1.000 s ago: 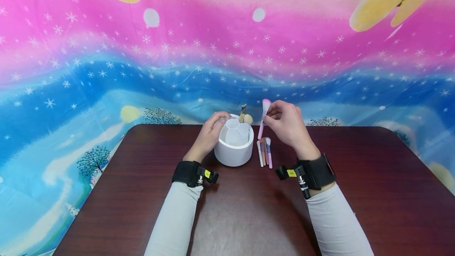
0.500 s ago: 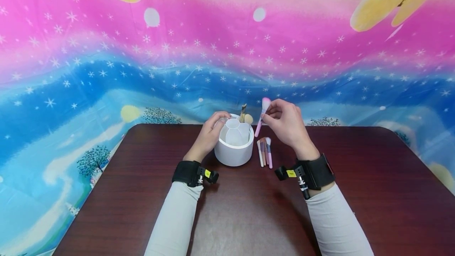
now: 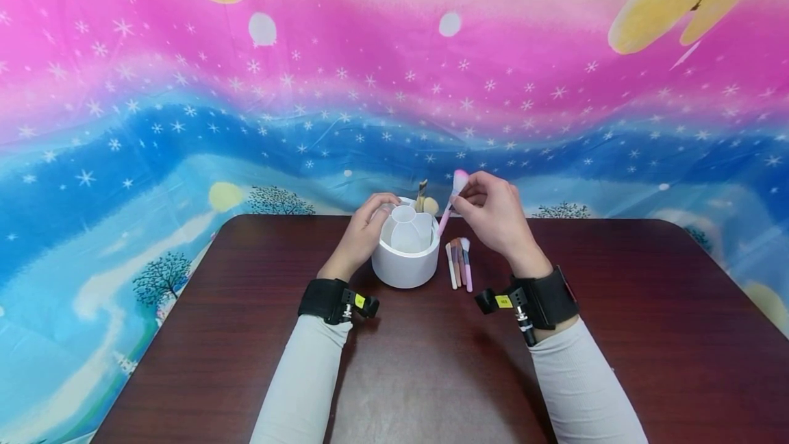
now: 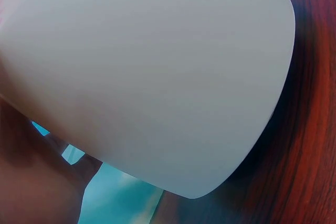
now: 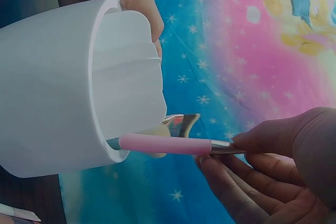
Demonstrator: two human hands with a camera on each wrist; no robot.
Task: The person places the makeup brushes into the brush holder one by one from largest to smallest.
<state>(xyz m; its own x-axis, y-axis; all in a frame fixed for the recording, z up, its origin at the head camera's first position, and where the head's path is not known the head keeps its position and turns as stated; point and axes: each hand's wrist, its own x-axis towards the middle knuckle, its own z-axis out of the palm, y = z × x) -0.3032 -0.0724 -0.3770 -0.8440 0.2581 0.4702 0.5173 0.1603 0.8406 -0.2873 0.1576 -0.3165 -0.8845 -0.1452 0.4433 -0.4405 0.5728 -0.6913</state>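
Note:
A round white holder (image 3: 405, 252) with inner compartments stands on the dark wooden table (image 3: 431, 362). My left hand (image 3: 364, 231) curls round its left rim; its white wall (image 4: 157, 77) fills the left wrist view. My right hand (image 3: 493, 214) pinches a pink-handled makeup brush (image 3: 448, 204) tilted, bristles up, with its handle end (image 5: 157, 144) just over the holder's right rim (image 5: 113, 153). A tan brush (image 3: 422, 196) and a round beige puff (image 3: 431, 206) stick up at the holder's far side.
Several small brushes (image 3: 459, 262) lie side by side on the table just right of the holder. A bright pink and blue starry cloth (image 3: 394, 88) hangs behind the table. Black wrist straps (image 3: 542, 297) sit on both forearms.
My right hand has carried the pink brush left and tilted it, so its handle end now reaches the holder's rim. The left hand has stayed on the holder.

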